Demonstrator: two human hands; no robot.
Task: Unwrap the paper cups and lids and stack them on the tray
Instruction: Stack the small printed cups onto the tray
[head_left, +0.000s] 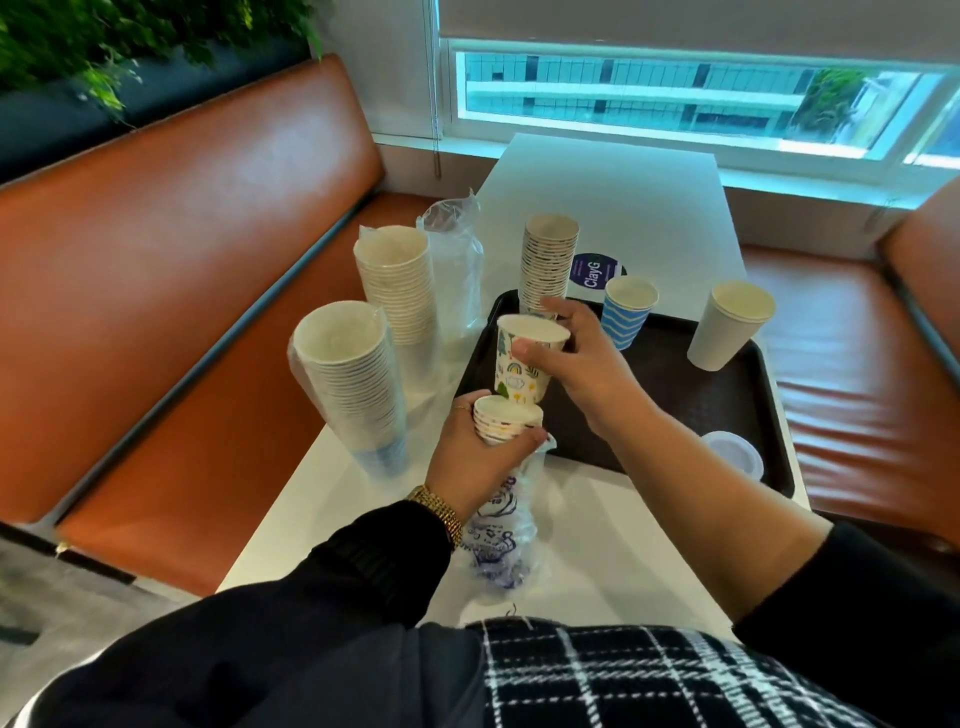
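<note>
At frame centre her right hand (563, 358) pinches 1 printed cup (524, 358) upright, directly above the wrapped stack (506, 421) her left hand (475, 457) grips, with the tray (675, 384) just right.

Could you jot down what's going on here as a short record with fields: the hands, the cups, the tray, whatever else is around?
left hand: grips a few patterned cups still in their plastic sleeve
right hand: holds one patterned cup just above those
tray: dark; carries a tall patterned stack, a blue striped cup, a white cup, a clear lid
left of tray: two wrapped stacks of cups, one empty plastic sleeve
table: white, with orange benches on both sides
</note>
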